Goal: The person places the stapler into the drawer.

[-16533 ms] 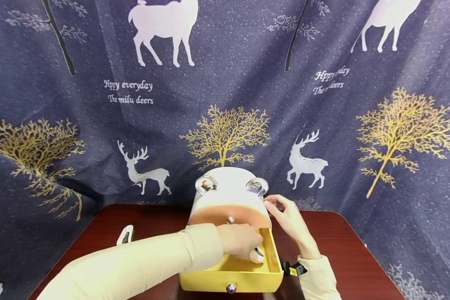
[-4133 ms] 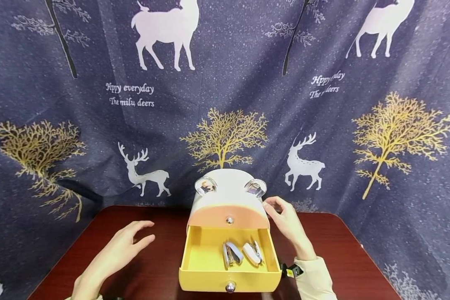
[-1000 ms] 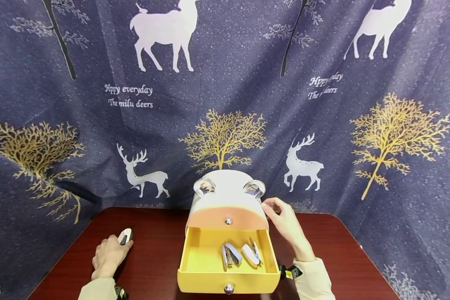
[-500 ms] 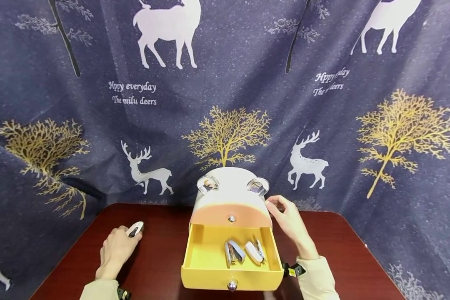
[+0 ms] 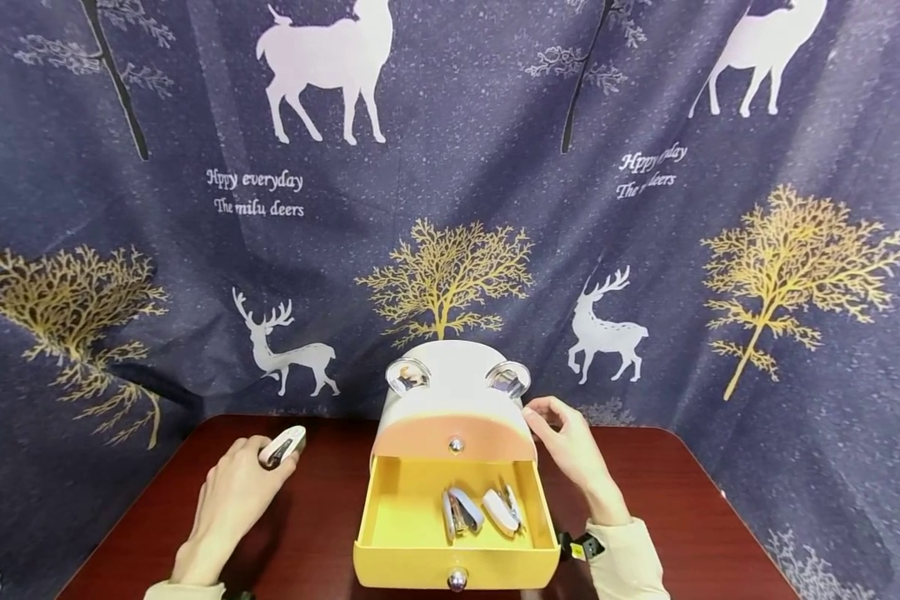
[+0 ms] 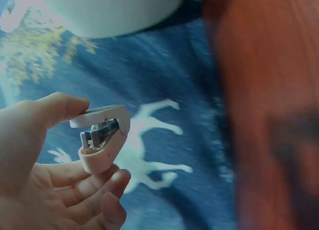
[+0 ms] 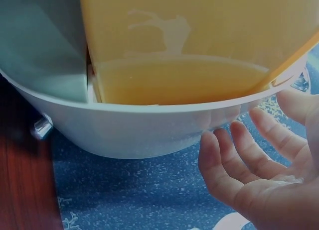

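Note:
In the left wrist view my left hand [image 6: 60, 155] pinches a small white stapler [image 6: 107, 145] between the thumb on top and the fingers below. The head view has that hand [image 5: 232, 487] raised over the left part of the table. A frog-like white cabinet [image 5: 450, 379] stands in the middle with its yellow drawer [image 5: 405, 567] pulled out. Inside lie a bluish stapler [image 5: 463, 510] and another white stapler [image 5: 501, 510]. My right hand [image 5: 573, 446] is at the cabinet's right side; in the right wrist view its loosely bent fingers [image 7: 212, 155] are right by the white wall.
The reddish-brown table [image 5: 330, 467] carries the cabinet. A dark blue cloth with deer and trees [image 5: 450, 167] hangs behind it. Round silver knobs [image 5: 457, 578] sit on the drawer fronts.
My left hand, open and empty a few seconds ago, has taken the white stapler from the table's left and lifted it to the right. The drawer's two staplers and my right hand stay put.

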Motion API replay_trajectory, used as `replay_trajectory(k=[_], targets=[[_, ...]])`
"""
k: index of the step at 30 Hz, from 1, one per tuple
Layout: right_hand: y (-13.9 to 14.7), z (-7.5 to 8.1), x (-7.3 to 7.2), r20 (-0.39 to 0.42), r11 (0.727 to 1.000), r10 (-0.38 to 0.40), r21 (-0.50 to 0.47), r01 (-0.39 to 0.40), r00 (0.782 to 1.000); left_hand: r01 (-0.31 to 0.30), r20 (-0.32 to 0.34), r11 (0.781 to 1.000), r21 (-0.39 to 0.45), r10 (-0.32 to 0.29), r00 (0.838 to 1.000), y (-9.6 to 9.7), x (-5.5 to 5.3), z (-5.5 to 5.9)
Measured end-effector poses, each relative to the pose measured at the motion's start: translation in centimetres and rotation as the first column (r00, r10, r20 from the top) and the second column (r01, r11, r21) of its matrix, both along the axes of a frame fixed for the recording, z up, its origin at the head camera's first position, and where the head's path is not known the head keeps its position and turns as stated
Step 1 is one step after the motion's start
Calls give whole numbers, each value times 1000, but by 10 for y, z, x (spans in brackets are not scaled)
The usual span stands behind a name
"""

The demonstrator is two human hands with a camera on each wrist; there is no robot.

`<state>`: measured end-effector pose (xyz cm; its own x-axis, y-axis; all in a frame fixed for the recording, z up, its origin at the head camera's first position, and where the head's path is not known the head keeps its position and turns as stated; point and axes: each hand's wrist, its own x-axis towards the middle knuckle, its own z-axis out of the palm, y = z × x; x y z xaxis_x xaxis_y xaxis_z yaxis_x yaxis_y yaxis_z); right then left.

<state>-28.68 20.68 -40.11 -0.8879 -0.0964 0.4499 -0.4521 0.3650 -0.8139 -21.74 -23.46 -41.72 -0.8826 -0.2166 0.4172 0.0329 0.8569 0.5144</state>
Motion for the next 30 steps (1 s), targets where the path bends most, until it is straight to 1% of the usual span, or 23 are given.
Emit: replay_trajectory(k=[3,7,11,14,19,22,24,30], targets=[[0,-1,0,-1,1000,-3,-12,3,1000,23,-67,1000,-15,-24,997,9,7,12],[0,-1,0,-12,1000,2,-8,-2,1000,56,-123,998,-29,-59,991,20,17,25],[-1,-1,-1,-17,1000,-6,0,6,1000,79,-161,996,-42,-84,983,31,25,35],[-4,3,3,-18,1000,-14,-2,14,1000,102,-166,994,-50,-109,980,38,30,40],[-12,22,19,-16,1000,0,4,0,1000,139,-155,988,-65,-148,977,50,36,44],[-14,27,24,-9,1000,-3,14,3,1000,159,-150,985,-68,-168,974,58,41,46],[-13,26,23,-13,1000,0,10,0,1000,170,-145,983,-72,-179,973,64,43,47],[-6,6,5,-7,1000,-4,-9,4,1000,208,-143,974,-88,-219,965,80,47,49]])
